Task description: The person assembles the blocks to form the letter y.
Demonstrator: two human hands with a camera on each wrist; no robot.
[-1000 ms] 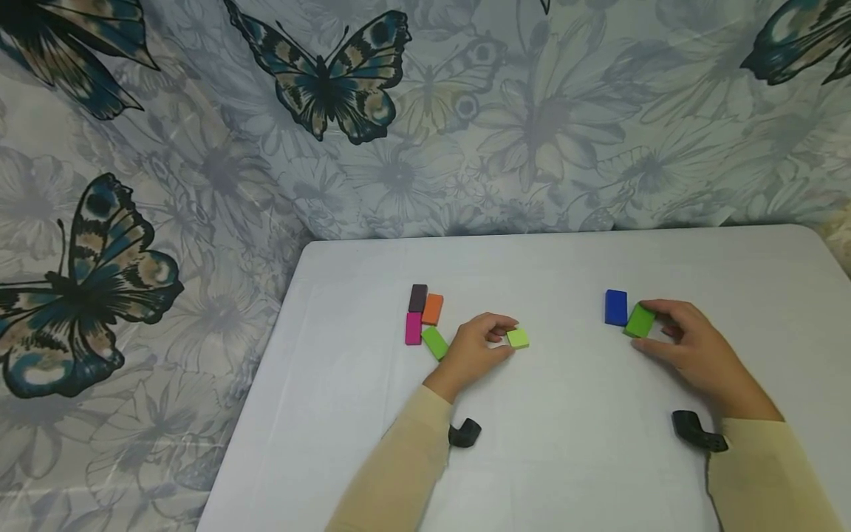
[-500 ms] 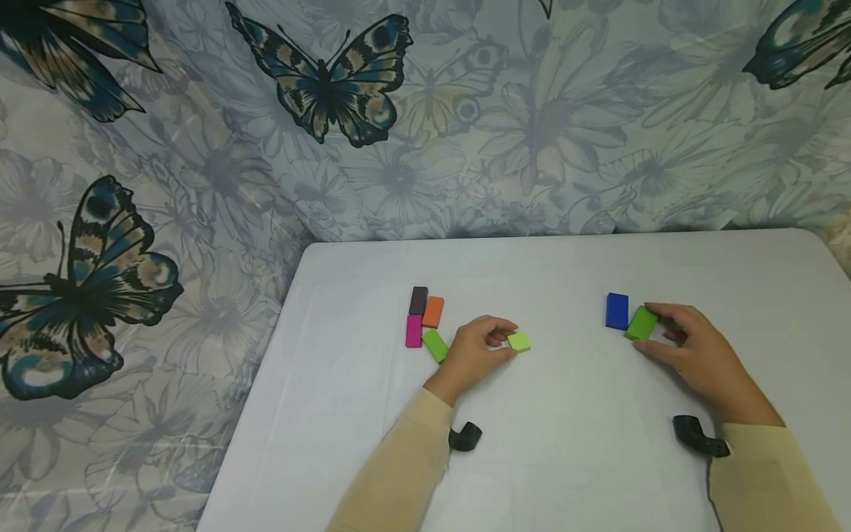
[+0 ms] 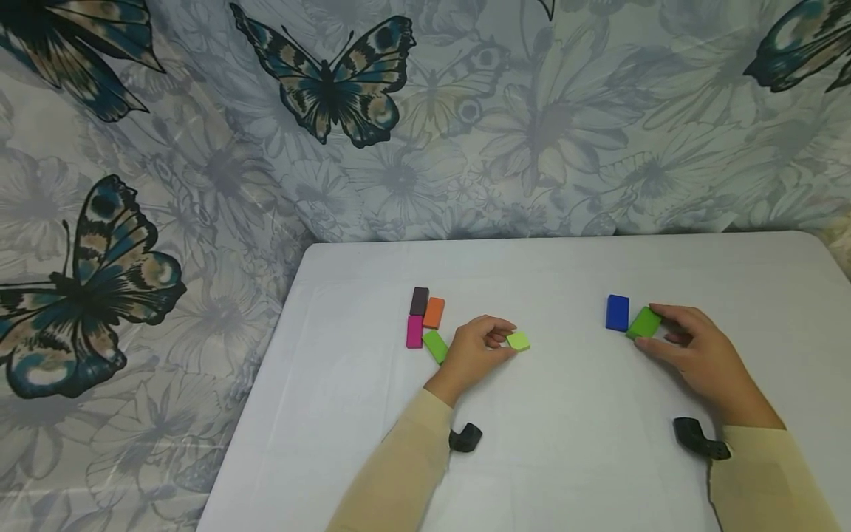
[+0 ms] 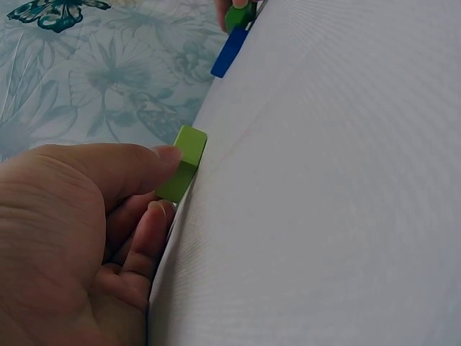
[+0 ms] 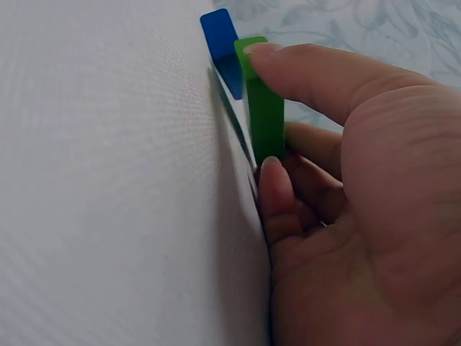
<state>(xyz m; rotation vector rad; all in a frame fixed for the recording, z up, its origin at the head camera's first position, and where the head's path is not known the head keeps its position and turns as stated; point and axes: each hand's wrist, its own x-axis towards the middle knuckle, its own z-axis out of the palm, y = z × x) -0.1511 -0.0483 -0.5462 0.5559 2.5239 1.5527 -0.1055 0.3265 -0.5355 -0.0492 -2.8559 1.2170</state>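
Note:
In the head view my left hand (image 3: 472,355) pinches a light green block (image 3: 518,340) between thumb and fingers, low over the white table. The left wrist view shows the thumb on that block's (image 4: 184,162) near side. Farther right, my right hand (image 3: 694,355) holds a darker green block (image 3: 643,323) by its two ends. This block stands tilted, its lower left corner close to a blue block (image 3: 617,313); whether they touch I cannot tell. In the right wrist view the thumb lies on the green block's (image 5: 265,108) upper end and a fingertip is at its lower end.
Left of my left hand lies a group of blocks: dark brown (image 3: 419,301), orange (image 3: 433,313), magenta (image 3: 414,332) and green (image 3: 435,346). The white table (image 3: 552,443) meets a butterfly-patterned cloth (image 3: 425,185) at the back. Black wrist devices (image 3: 699,438) sit by both sleeves.
The green block in my right hand has turned slightly clockwise and shifted a little right beside the blue block. My left hand stays in place on the light green block.

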